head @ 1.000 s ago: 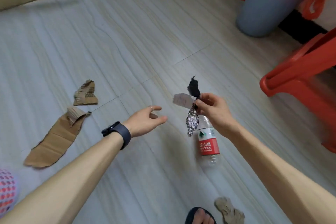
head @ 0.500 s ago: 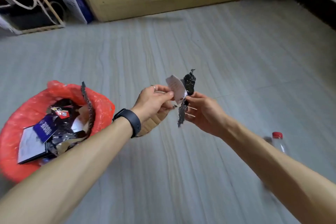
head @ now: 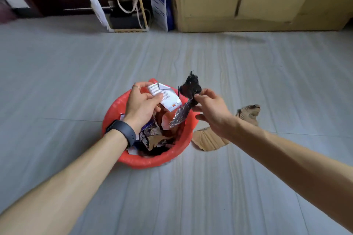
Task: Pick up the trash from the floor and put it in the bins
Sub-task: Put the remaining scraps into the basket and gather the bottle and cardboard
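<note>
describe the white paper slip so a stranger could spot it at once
Find the bin with the red liner in the middle of the floor. Over it, the left hand pinches a white slip with small print. Unlike the black scrap and crinkled foil in the right hand, it is smooth white paper.

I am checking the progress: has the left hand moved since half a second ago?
Yes. The left hand, holding the white paper, was beside the red bin and is now over it.
</note>
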`<state>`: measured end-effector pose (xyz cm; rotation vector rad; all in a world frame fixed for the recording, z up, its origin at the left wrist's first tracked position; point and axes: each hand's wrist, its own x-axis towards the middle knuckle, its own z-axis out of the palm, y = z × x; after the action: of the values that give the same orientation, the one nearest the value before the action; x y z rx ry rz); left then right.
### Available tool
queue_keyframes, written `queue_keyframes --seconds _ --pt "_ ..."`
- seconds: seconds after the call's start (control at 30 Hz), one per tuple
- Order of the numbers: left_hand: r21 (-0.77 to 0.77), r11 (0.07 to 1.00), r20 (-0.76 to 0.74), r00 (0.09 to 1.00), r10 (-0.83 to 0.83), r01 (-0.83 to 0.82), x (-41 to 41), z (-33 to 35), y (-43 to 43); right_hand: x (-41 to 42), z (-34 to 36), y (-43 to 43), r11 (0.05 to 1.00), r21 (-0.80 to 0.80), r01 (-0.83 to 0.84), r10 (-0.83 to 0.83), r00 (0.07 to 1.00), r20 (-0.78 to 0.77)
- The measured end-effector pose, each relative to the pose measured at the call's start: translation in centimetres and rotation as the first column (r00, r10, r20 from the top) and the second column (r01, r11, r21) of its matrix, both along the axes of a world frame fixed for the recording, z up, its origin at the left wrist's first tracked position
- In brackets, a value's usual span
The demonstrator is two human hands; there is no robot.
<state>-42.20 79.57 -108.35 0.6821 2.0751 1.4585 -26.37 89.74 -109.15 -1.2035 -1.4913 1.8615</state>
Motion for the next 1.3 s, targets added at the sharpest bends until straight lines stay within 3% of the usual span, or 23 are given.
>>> queue_keyframes --seconds 0.03,0.1,0.17,0.23,0.37,0.5,0.63,0.73,0.8,1.0,1.17,1.3 --pt "-0.041 0.999 -0.106 0.994 0.03 -0.035 -1.5 -0.2 -0.8 -1.0 -0.3 -0.2 0.987 0.16 -0.018 0.008 0.998 0.063" --pt "-0.231 0.971 -0.322 0.947 -0.012 -0.066 -3.6 -0.3 -2.5 -2.3 -0.6 -0.5 0.855 0.483 -0.189 0.065 0.963 0.262" --pt "-0.456 0.89 -0.344 0.923 -0.17 -0.006 -4.7 -0.9 -4.0 -3.3 -0.9 -1.3 0.711 0.603 -0.363 0.122 0.908 0.402" --pt "-0.57 0.821 -0.321 0.909 -0.265 0.038 -4.7 -1.7 -4.4 -3.5 -1.3 -2.3 0.677 0.616 -0.403 0.149 0.895 0.42" --pt "-0.443 0.896 -0.429 0.882 -0.196 -0.016 -3.1 0.0 -3.3 -2.1 -2.2 -3.1 0.584 0.67 -0.458 0.203 0.882 0.426" --pt "-0.336 0.938 -0.53 0.805 -0.267 0.09 0.0 1.5 -0.5 2.4 -2.7 -2.2 0.615 0.665 -0.424 0.144 0.889 0.434" --pt "-0.324 0.9 -0.584 0.688 -0.432 0.29 6.6 0.7 3.6 11.2 -3.9 -0.3 0.718 0.645 -0.262 -0.031 0.913 0.406" --pt "-0.396 0.787 -0.524 0.588 -0.617 0.473 12.0 -1.3 5.9 19.1 -5.1 0.3 0.81 0.586 -0.002 -0.243 0.909 0.339" --pt "-0.45 0.684 -0.461 0.507 -0.728 0.574 16.0 -3.1 7.3 25.0 -6.1 -0.1 0.827 0.539 0.16 -0.39 0.854 0.344" --pt "-0.606 0.251 -0.273 0.098 -0.957 0.755 30.2 -8.5 9.8 44.0 -10.1 -5.4 0.768 0.438 0.467 -0.64 0.581 0.503" --pt "-0.675 -0.014 -0.161 -0.165 -0.973 0.738 41.7 -11.3 11.2 54.0 -12.6 -12.4 0.741 0.343 0.578 -0.628 0.416 0.657" --pt "-0.677 -0.122 -0.086 -0.242 -0.966 0.726 49.0 -13.2 11.6 57.3 -15.4 -18.3 0.822 0.157 0.548 -0.419 0.393 0.819"
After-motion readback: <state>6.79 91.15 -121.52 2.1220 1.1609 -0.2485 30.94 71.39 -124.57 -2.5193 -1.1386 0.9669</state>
